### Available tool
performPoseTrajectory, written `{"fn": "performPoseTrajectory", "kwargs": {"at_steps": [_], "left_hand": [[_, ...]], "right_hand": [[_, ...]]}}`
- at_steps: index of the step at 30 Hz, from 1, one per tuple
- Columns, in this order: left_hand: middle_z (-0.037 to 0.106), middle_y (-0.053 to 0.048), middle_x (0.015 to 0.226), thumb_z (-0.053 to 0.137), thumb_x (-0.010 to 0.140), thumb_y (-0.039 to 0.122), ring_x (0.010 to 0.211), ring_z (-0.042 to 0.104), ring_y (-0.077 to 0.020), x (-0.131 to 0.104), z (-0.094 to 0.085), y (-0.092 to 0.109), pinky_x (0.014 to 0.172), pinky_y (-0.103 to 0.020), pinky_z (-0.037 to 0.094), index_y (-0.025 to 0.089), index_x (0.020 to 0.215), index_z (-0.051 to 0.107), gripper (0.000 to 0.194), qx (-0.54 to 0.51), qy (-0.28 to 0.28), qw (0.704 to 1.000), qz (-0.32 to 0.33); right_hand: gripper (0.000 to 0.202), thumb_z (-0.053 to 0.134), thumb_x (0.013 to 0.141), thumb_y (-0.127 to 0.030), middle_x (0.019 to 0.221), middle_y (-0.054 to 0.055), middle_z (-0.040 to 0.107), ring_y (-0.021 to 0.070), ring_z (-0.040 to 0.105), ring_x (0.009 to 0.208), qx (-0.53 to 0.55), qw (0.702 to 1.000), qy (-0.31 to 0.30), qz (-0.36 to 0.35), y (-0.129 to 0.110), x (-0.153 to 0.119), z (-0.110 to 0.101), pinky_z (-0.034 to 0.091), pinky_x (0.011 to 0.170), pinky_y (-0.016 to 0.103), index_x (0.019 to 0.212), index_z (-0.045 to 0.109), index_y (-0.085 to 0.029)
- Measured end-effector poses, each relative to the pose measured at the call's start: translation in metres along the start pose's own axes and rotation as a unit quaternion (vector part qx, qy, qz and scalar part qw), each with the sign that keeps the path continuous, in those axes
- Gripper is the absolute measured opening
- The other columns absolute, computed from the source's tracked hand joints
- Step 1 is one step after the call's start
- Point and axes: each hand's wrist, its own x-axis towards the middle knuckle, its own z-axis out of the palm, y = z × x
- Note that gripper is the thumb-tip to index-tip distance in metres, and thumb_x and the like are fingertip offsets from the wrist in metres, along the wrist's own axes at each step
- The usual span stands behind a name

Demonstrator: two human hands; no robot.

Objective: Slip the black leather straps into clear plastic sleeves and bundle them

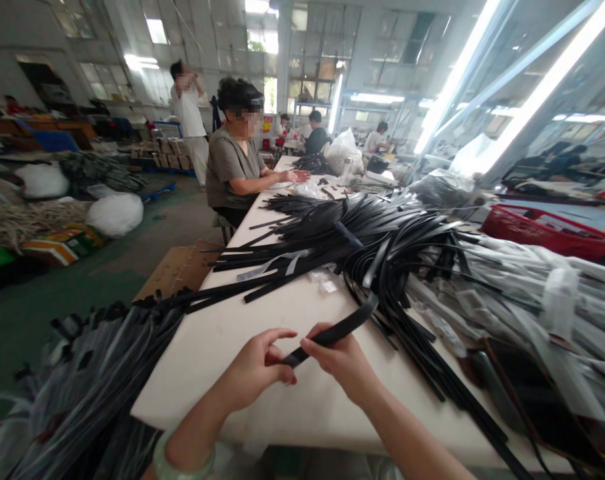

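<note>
A flat, glossy black strap (350,325) runs from the pile on the table toward me. My right hand (345,363) is closed round it a little short of its near end, thumb on top. At that end, my left hand (252,370) has the tip between its thumb and curled fingers, with the index finger lifted away. The strap's far part merges into a large heap of black straps (362,223), some bent into loops. Clear plastic strips lie among them. Both hands are above the pale tabletop (222,340).
Sleeved straps hang in a bundle (97,380) at the left table edge. Plastic-wrapped straps (522,293), a dark phone-like slab (537,393) and a red basket (547,230) are at the right. A co-worker (237,160) sits along the left side, hands over the table.
</note>
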Motion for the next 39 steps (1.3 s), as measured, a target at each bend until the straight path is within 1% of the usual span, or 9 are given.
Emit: {"fn": "performPoseTrajectory", "kwargs": {"at_steps": [7, 9, 13, 18, 23, 28, 33, 35, 39], "left_hand": [[0.072, -0.002, 0.069, 0.061, 0.064, 0.007, 0.067, 0.069, -0.0219, -0.003, 0.002, 0.006, 0.061, -0.031, 0.049, 0.012, 0.132, 0.046, 0.07, -0.005, -0.052, 0.999, 0.002], [0.072, -0.002, 0.067, 0.062, 0.063, 0.006, 0.064, 0.069, -0.0218, -0.006, 0.0, 0.008, 0.06, -0.03, 0.049, 0.013, 0.136, 0.043, 0.075, 0.022, -0.056, 0.998, -0.006], [0.073, -0.002, 0.065, 0.063, 0.066, 0.008, 0.061, 0.068, -0.0203, -0.007, -0.005, 0.011, 0.059, -0.029, 0.048, 0.012, 0.139, 0.039, 0.077, 0.051, -0.032, 0.998, -0.001], [0.07, 0.001, 0.061, 0.063, 0.063, 0.008, 0.058, 0.067, -0.0202, -0.004, -0.006, 0.009, 0.056, -0.027, 0.047, 0.013, 0.138, 0.041, 0.079, 0.041, 0.01, 0.999, -0.003], [0.073, -0.002, 0.064, 0.068, 0.064, 0.011, 0.061, 0.069, -0.0213, -0.002, -0.011, 0.016, 0.06, -0.029, 0.049, 0.012, 0.14, 0.04, 0.081, 0.085, 0.034, 0.996, 0.004], [0.073, -0.002, 0.061, 0.066, 0.065, 0.011, 0.061, 0.069, -0.0216, 0.007, -0.016, 0.023, 0.058, -0.027, 0.048, 0.009, 0.139, 0.041, 0.079, 0.089, 0.056, 0.994, 0.033], [0.075, -0.002, 0.065, 0.07, 0.065, 0.012, 0.063, 0.07, -0.0214, 0.009, -0.02, 0.023, 0.058, -0.026, 0.047, 0.011, 0.144, 0.037, 0.086, 0.11, 0.055, 0.992, 0.033], [0.074, -0.001, 0.064, 0.069, 0.064, 0.01, 0.063, 0.07, -0.0207, 0.01, -0.02, 0.024, 0.061, -0.026, 0.048, 0.011, 0.145, 0.036, 0.087, 0.105, 0.06, 0.992, 0.043], [0.073, 0.0, 0.061, 0.066, 0.065, 0.009, 0.061, 0.07, -0.0201, 0.011, -0.017, 0.024, 0.055, -0.025, 0.046, 0.01, 0.145, 0.036, 0.085, 0.091, 0.054, 0.993, 0.044]], "right_hand": [[0.042, 0.081, 0.063, -0.051, 0.042, -0.008, 0.043, 0.0049, 0.03, 0.037, 0.056, 0.988, -0.113, 0.09, -0.004, 0.003, 0.004, 0.018, 0.036, 0.02, 0.065, 0.056, -0.017], [0.043, 0.076, 0.069, -0.056, 0.043, -0.009, 0.041, 0.0051, 0.031, 0.037, 0.096, 0.989, -0.078, 0.075, -0.003, 0.006, 0.0, 0.019, 0.036, 0.019, 0.074, 0.061, -0.016], [0.043, 0.065, 0.08, -0.059, 0.041, -0.008, 0.039, 0.0051, 0.032, 0.035, 0.132, 0.987, 0.094, 0.002, 0.009, 0.009, 0.001, 0.02, 0.035, 0.019, 0.075, 0.064, -0.016], [0.041, 0.07, 0.077, -0.054, 0.056, -0.001, 0.055, 0.0092, 0.049, 0.046, 0.077, 0.996, -0.049, -0.006, 0.017, 0.004, 0.016, 0.032, 0.04, 0.02, 0.083, 0.073, -0.014], [0.051, 0.062, 0.081, -0.062, 0.044, -0.007, 0.037, 0.0068, 0.033, 0.04, 0.129, 0.986, 0.108, -0.014, 0.011, 0.021, 0.016, 0.026, 0.04, 0.021, 0.089, 0.076, -0.014], [0.055, 0.072, 0.067, -0.064, 0.06, 0.004, 0.063, 0.0139, 0.053, 0.051, 0.1, 0.995, 0.02, 0.014, 0.018, 0.03, 0.031, 0.04, 0.048, 0.026, 0.084, 0.078, -0.012], [0.056, 0.047, 0.086, -0.064, 0.099, 0.008, 0.07, 0.0185, 0.059, 0.082, 0.105, 0.987, 0.124, -0.003, 0.017, 0.045, 0.014, 0.044, 0.066, 0.028, 0.106, 0.074, -0.019], [0.052, 0.051, 0.086, -0.061, 0.102, 0.008, 0.07, 0.0196, 0.058, 0.086, 0.094, 0.986, 0.134, -0.015, 0.018, 0.039, 0.018, 0.043, 0.069, 0.028, 0.105, 0.075, -0.019], [0.042, 0.071, 0.073, -0.056, 0.094, 0.008, 0.073, 0.0224, 0.061, 0.085, 0.088, 0.994, 0.057, -0.02, 0.021, 0.023, 0.034, 0.046, 0.073, 0.031, 0.094, 0.078, -0.019]]}}
